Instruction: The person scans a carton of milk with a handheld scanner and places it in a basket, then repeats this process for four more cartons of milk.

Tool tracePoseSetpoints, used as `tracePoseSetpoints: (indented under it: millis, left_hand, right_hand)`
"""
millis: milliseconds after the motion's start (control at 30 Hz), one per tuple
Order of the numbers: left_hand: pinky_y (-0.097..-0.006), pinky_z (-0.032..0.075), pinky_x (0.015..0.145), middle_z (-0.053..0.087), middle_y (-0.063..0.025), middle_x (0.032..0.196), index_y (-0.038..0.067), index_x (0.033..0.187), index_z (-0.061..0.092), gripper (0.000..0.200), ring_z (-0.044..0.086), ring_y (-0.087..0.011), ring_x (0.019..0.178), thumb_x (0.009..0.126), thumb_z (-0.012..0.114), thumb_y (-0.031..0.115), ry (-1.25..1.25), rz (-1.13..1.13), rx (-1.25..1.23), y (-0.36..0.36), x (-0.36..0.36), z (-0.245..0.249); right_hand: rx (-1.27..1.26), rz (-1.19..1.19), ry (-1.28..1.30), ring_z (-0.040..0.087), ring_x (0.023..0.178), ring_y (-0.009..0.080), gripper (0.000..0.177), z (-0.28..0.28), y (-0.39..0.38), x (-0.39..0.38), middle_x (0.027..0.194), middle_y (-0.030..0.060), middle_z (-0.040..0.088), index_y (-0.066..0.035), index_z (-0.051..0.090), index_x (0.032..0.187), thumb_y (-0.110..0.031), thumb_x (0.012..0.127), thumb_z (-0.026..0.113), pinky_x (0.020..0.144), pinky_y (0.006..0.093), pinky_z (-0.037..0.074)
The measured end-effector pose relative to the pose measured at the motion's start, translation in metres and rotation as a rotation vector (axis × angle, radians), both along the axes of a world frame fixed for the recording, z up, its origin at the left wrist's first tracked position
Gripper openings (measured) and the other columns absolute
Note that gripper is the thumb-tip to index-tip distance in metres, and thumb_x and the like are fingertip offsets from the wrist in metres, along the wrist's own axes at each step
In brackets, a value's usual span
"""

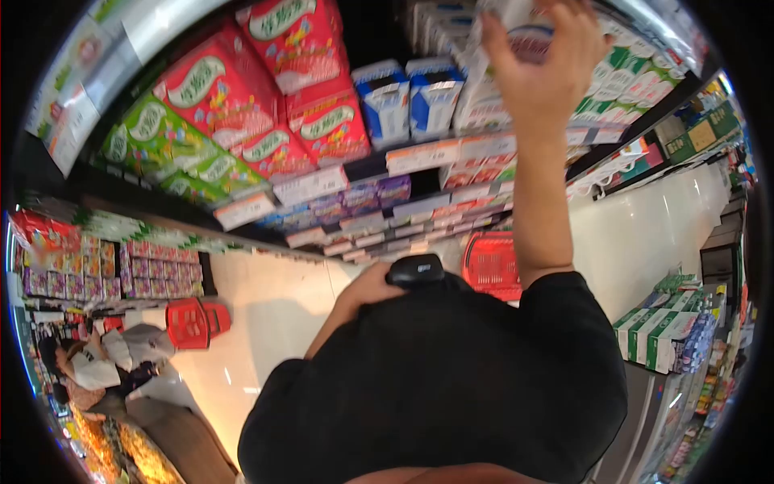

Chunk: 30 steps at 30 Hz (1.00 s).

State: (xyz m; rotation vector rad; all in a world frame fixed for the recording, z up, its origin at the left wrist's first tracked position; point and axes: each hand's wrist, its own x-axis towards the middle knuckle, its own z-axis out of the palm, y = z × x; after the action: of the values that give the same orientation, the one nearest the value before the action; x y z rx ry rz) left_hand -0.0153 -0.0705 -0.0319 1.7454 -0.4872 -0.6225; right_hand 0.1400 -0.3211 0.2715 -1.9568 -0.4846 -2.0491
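Clock: head view, 12 at its top edge.
White pack (532,46): between thumb and fingers of right hand, at shelf; runs off top edge, so long axis unclear.
Right hand (552,73): arm raised toward 12, thumb on pack's 9 o'clock side, fingers past its 3 o'clock side; cannot tell whether grip is firm.
Left hand (367,288): low, beside black device (415,270), fingers partly hidden; clasp cannot be told. White pack lies toward 1 o'clock, well apart; right hand much nearer.
Blue cartons (434,97): upright, toward 8 o'clock from right hand.
Red packs (298,44): toward 9, farther off.
Red basket (492,262): below shelf, toward 6 to 7.
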Motion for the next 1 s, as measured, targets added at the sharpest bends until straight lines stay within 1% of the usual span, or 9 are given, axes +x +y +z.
tracePoseSetpoints:
  millis: [33, 100, 167, 233, 300, 367, 467, 867, 1000]
  left_hand:
    - [-0.0329, 0.048, 0.090, 0.069, -0.0099, 0.104, 0.000, 0.116, 0.063, 0.049, 0.062, -0.0162, 0.099, 0.071, 0.077, 0.014, 0.032, -0.007, -0.039, 0.002, -0.001, -0.013]
    - [-0.0330, 0.048, 0.089, 0.070, -0.0122, 0.104, -0.001, 0.116, 0.062, 0.050, 0.063, -0.0174, 0.099, 0.070, 0.076, 0.012, 0.012, -0.018, -0.057, 0.004, -0.001, -0.013]
    - [-0.0335, 0.048, 0.089, 0.069, -0.0156, 0.104, -0.001, 0.116, 0.062, 0.051, 0.064, -0.0204, 0.099, 0.069, 0.076, 0.014, 0.037, 0.022, -0.043, 0.005, -0.004, -0.007]
    - [-0.0352, 0.049, 0.087, 0.069, -0.0202, 0.104, -0.002, 0.114, 0.062, 0.050, 0.066, -0.0278, 0.099, 0.069, 0.075, 0.016, 0.025, 0.056, 0.023, 0.004, -0.009, -0.002]
    - [-0.0335, 0.047, 0.093, 0.068, -0.0143, 0.111, -0.004, 0.118, 0.060, 0.049, 0.062, -0.0206, 0.104, 0.073, 0.075, 0.009, 0.075, 0.093, 0.088, 0.007, -0.009, -0.007]
    - [-0.0342, 0.048, 0.092, 0.068, -0.0157, 0.110, -0.002, 0.118, 0.061, 0.050, 0.064, -0.0241, 0.103, 0.073, 0.075, 0.013, 0.083, 0.143, 0.118, 0.008, -0.010, -0.005]
    - [-0.0359, 0.048, 0.090, 0.068, -0.0184, 0.108, -0.001, 0.118, 0.061, 0.051, 0.065, -0.0292, 0.102, 0.072, 0.074, 0.019, 0.004, 0.133, 0.273, 0.006, -0.014, 0.002]
    - [-0.0438, 0.048, 0.087, 0.065, -0.0225, 0.105, 0.002, 0.114, 0.061, 0.051, 0.061, -0.0404, 0.100, 0.071, 0.070, 0.026, -0.040, 0.219, 0.296, 0.017, -0.039, -0.014]
    - [-0.0441, 0.047, 0.088, 0.065, -0.0228, 0.106, 0.001, 0.114, 0.061, 0.052, 0.060, -0.0405, 0.100, 0.070, 0.070, 0.026, -0.106, 0.202, 0.275, 0.021, -0.036, -0.018]
  right_hand:
    - [-0.004, -0.013, -0.010, 0.048, 0.119, 0.0407, 0.051, 0.003, 0.004, -0.003, 0.117, 0.0160, 0.058, -0.003, 0.060, 0.111, -0.010, 0.063, 0.077, 0.102, 0.0495, 0.036]
    - [-0.027, -0.073, 0.054, 0.036, 0.134, 0.0409, 0.060, -0.010, -0.005, -0.004, 0.136, 0.0177, 0.050, -0.006, 0.055, 0.127, -0.019, 0.073, 0.078, 0.109, 0.0494, 0.030]
    - [-0.008, 0.167, -0.119, 0.052, 0.119, 0.0338, 0.043, -0.030, -0.008, -0.006, 0.114, 0.0148, 0.062, -0.004, 0.060, 0.114, -0.018, 0.077, 0.077, 0.103, 0.0496, 0.036]
    - [0.068, 0.319, -0.153, 0.055, 0.116, 0.0370, 0.032, -0.073, -0.009, -0.026, 0.115, 0.0203, 0.061, 0.001, 0.057, 0.114, -0.006, 0.084, 0.065, 0.102, 0.0487, 0.041]
    - [0.136, 0.401, 0.056, 0.057, 0.105, 0.0343, 0.023, -0.144, -0.011, -0.059, 0.107, 0.0186, 0.061, -0.001, 0.056, 0.100, 0.001, 0.077, 0.059, 0.098, 0.0499, 0.041]
    - [0.292, 0.679, 0.423, 0.061, 0.075, 0.0294, 0.014, -0.212, 0.005, -0.087, 0.082, 0.0155, 0.062, -0.001, 0.055, 0.089, 0.008, 0.077, 0.054, 0.074, 0.0398, 0.051]
    - [0.366, 0.630, 0.992, 0.063, 0.071, 0.0273, 0.008, -0.296, 0.015, -0.140, 0.076, 0.0136, 0.062, 0.000, 0.056, 0.083, 0.003, 0.076, 0.058, 0.068, 0.0336, 0.051]
    - [0.588, 0.869, 0.968, 0.058, 0.063, 0.0234, 0.012, -0.294, 0.015, -0.100, 0.064, 0.0129, 0.057, 0.000, 0.048, 0.067, 0.007, 0.070, 0.039, 0.061, 0.0297, 0.045]
    - [0.550, 0.891, 0.931, 0.060, 0.072, 0.0218, 0.010, -0.283, 0.052, -0.104, 0.077, 0.0129, 0.062, -0.001, 0.053, 0.070, 0.007, 0.075, 0.050, 0.070, 0.0276, 0.047]
